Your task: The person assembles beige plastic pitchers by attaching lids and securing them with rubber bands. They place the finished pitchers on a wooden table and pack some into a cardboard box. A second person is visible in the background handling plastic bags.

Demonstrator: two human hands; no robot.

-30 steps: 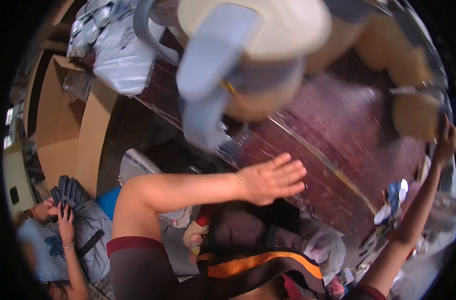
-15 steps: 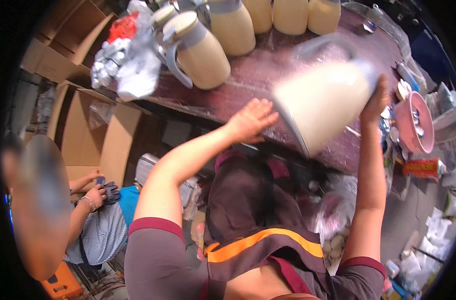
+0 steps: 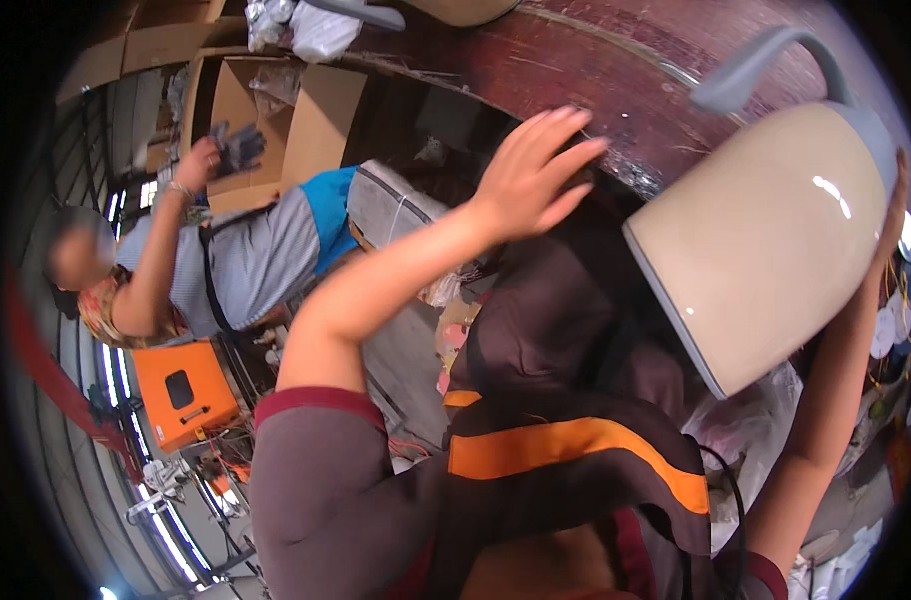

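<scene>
A beige vacuum jug (image 3: 765, 240) with a grey handle (image 3: 765, 65) and grey collar lies tilted on its side in the air, its grey-rimmed base toward my body. My right hand (image 3: 893, 215) supports it at the collar end; most of that hand's fingers are hidden behind the jug. To the left of the base, my left hand (image 3: 535, 175) is open and holds nothing, its fingers spread over the table edge. The jug and the left hand do not touch.
The dark red table (image 3: 575, 75) spans the top, with part of another beige jug (image 3: 465, 8) on it. White plastic bags (image 3: 325, 30) lie at its left. Beyond are a cardboard box (image 3: 320, 120), a person (image 3: 245, 260) with a dark glove (image 3: 237, 150), and an orange machine (image 3: 185, 392).
The view has swung, and the jug now appears farther right and nearer. My left hand remains open, apart from it. The other person has raised a hand with the glove.
</scene>
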